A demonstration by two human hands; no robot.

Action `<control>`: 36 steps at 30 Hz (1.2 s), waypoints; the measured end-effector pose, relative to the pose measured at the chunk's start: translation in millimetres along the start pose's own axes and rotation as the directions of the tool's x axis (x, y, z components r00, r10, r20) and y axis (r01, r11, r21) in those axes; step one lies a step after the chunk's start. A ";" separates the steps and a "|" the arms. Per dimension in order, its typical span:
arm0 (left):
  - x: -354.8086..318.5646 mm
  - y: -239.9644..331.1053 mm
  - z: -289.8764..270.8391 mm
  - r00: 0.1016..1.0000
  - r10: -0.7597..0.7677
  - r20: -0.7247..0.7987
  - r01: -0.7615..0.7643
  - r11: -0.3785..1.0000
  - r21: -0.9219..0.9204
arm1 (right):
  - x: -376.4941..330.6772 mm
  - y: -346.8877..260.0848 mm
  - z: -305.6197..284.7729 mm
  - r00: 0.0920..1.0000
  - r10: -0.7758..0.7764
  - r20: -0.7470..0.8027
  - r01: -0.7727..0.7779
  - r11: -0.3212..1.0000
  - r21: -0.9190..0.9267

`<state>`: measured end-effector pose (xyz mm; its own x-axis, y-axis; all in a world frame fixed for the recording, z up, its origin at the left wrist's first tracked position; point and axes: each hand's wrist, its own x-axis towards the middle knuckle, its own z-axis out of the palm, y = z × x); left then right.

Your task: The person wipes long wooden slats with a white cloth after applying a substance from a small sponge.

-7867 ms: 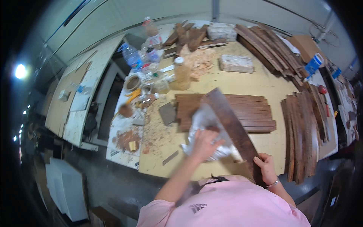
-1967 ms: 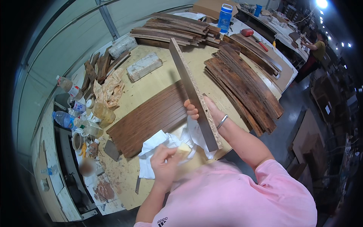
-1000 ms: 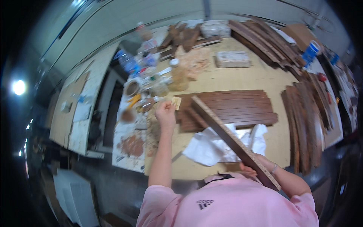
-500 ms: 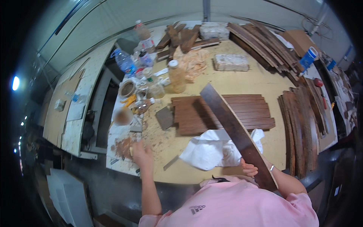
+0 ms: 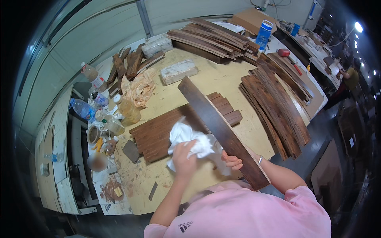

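My right hand (image 5: 233, 160) grips a long dark-brown wooden plank (image 5: 218, 127) near its lower end, holding it tilted above the table. My left hand (image 5: 185, 158) is closed on a crumpled white cloth (image 5: 190, 137) and lifts it beside the plank. Beneath them lies a row of brown boards (image 5: 152, 137) set side by side, partly covered by the cloth and plank. A small tan block (image 5: 118, 192) rests on a brown-stained patch at the table's left corner. A flat grey pad (image 5: 131, 151) lies against the boards' left end.
Bottles, among them a yellowish one (image 5: 129, 111), crowd the table's left side near an orange-stained rag (image 5: 139, 87). A wrapped white block (image 5: 178, 71) sits farther back. Planks are stacked at the back (image 5: 210, 37) and right (image 5: 276, 113). Another person (image 5: 350, 79) stands far right.
My left hand has left the tan block at the stained corner, moved right and grabbed the white cloth. The plank stays in my right hand. The view has turned rightward.
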<state>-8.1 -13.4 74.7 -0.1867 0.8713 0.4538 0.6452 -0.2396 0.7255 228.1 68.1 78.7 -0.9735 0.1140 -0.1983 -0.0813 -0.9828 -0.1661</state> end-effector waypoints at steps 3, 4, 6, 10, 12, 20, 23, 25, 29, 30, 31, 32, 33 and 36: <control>20.5 73.8 5.5 0.901 0.349 0.258 -0.306 0.932 -0.195 | 5.5 3.9 -34.6 0.990 -0.040 -0.133 0.059 0.987 0.148; 23.9 77.4 13.8 0.860 0.418 0.293 -0.374 0.907 -0.195 | 5.7 7.1 -38.2 1.000 0.026 0.003 -0.026 0.989 0.147; 38.0 57.1 24.7 0.878 0.423 0.225 -0.410 0.906 -0.106 | 11.9 13.9 -11.9 0.950 0.162 0.268 -0.197 0.974 0.112; 114.0 5.5 4.6 0.989 0.136 -0.050 -0.134 0.990 0.038 | 4.4 28.2 -13.0 0.930 0.202 0.307 -0.261 0.951 0.166; 115.4 13.0 1.3 0.980 0.200 0.000 -0.199 0.975 0.094 | 0.4 25.8 4.0 0.968 0.162 0.190 -0.195 0.966 0.169; 88.0 30.5 23.1 0.902 0.411 0.131 -0.411 0.911 -0.026 | 15.8 2.0 -8.8 0.872 0.260 0.415 -0.293 0.956 0.017; 116.8 11.0 -2.6 0.967 0.222 0.125 -0.230 0.972 0.047 | 3.9 17.8 14.5 0.983 0.168 0.076 -0.177 0.974 0.138; 106.8 21.9 -0.2 0.937 0.249 0.244 -0.274 0.959 0.073 | 11.2 17.2 7.8 0.966 0.161 0.205 -0.189 0.974 0.126; 76.6 60.8 3.1 0.870 0.170 0.462 -0.195 0.981 0.005 | 11.2 13.0 6.1 0.959 0.134 0.251 -0.166 0.980 0.113; 79.1 47.4 2.6 0.859 0.176 0.480 -0.183 0.982 -0.033 | 10.6 15.4 7.9 0.958 0.143 0.248 -0.175 0.978 0.113; 83.3 32.8 1.0 0.848 0.183 0.498 -0.171 0.983 -0.070 | 10.2 19.4 8.3 0.970 0.148 0.192 -0.177 0.973 0.147; 85.7 37.3 -2.0 0.865 0.153 0.477 -0.121 0.988 -0.096 | 8.2 20.2 7.5 0.980 0.144 0.137 -0.168 0.969 0.180; 82.8 45.1 -2.4 0.871 0.157 0.465 -0.142 0.988 -0.069 | 6.2 20.9 6.8 0.987 0.142 0.081 -0.156 0.965 0.212; 73.5 56.3 -4.2 0.870 0.196 0.452 -0.202 0.979 -0.035 | 4.7 22.9 9.0 0.986 0.140 0.087 -0.148 0.985 0.093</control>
<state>11.4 35.3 151.1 0.2991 0.9048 0.3030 0.6436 -0.4257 0.6360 219.7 44.9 82.6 -0.9901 -0.0377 -0.1349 0.0440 -0.9981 -0.0442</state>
